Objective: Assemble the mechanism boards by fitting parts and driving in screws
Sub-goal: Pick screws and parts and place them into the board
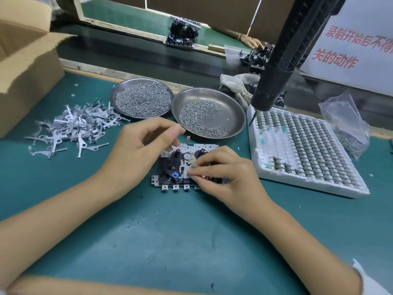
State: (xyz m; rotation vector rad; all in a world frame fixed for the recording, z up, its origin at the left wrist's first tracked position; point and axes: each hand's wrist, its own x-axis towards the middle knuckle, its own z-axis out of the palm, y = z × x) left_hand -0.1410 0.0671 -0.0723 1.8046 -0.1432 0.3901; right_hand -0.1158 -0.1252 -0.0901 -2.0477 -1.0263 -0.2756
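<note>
Both hands working over one board (182, 167) at mat centre, part-fitting stage.
Right hand (225, 173) is pinching a small part onto it; left hand (140, 150) is hovering, fingers loosely curled, empty; screwdriver (274, 81) hanging unused, screwing apparently still ahead.

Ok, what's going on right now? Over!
Right hand pinching small part onto mechanism board. Left hand steadying board's far side. Screwdriver hanging clear.
</note>
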